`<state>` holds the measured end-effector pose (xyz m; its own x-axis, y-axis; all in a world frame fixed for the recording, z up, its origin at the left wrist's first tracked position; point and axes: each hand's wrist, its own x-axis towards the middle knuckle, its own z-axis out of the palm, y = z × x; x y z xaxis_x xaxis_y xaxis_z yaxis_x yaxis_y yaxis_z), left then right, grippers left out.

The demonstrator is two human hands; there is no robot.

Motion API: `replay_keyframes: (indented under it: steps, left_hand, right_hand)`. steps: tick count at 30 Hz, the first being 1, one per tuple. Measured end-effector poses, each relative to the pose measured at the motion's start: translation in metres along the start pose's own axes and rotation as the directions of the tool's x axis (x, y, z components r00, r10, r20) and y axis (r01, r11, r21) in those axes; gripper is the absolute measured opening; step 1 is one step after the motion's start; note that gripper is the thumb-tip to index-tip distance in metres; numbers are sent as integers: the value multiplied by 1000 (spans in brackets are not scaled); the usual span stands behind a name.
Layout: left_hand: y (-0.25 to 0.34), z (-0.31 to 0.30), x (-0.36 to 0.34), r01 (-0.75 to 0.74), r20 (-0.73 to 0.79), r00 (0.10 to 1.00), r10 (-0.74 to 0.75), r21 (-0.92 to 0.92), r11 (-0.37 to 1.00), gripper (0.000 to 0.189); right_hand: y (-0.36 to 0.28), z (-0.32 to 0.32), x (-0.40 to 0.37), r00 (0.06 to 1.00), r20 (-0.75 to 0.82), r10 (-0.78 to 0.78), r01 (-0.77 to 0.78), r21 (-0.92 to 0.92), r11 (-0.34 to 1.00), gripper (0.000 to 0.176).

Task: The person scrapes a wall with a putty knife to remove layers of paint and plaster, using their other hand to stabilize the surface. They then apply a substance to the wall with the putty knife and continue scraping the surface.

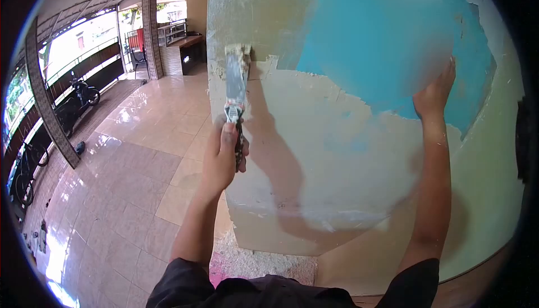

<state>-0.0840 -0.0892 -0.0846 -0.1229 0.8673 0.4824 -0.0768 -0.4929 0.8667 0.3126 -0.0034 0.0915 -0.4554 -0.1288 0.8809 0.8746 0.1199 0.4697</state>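
Note:
My left hand [225,154] is closed around the dark, paint-spattered handle of a paint scraper [236,81]. The scraper points upward, and its blade tip, caked with pale residue, is at the left edge of a wall [314,179]. My right hand [435,95] rests against the wall at the lower right of a bright turquoise patch [359,33], its visible fingers stretched upward. Part of that hand is smeared by a blur. Pale, stripped areas with ragged edges lie below the turquoise, and greenish paint covers the wall's upper left and right side.
Pale flakes lie on a sheet [264,266] at the wall's foot. Glossy tiles [135,179] cover the floor at left. Farther off are pillars [150,33], a motorcycle [84,92], a bicycle [25,179], a chair [136,55] and a wooden counter [187,41].

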Motion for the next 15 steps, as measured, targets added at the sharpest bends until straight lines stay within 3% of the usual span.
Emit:
replay_keyframes:
  steps: [3, 8, 11, 15]
  left_hand:
    - [4, -3, 0, -9, 13, 1000, 9, 6, 1000, 40]
    - [-48, -18, -30, -23, -99, 995, 15, -81, 996, 48]
    - [-34, -21, -24, 51, -80, 995, -55, -54, 997, 49]
    - [-6, -27, -1, 10, -45, 999, -9, 22, 1000, 47]
  right_hand:
    - [0, 1, 0, 1000, -1, 2, -2, -4, 1000, 51]
    - [4, 2, 1, 1000, -8, 7, -7, -4, 1000, 50]
    - [1, 1, 4, 1000, -19, -4, 4, 17, 1000, 49]
    - [3, 1, 3, 1000, -10, 3, -3, 3, 1000, 48]
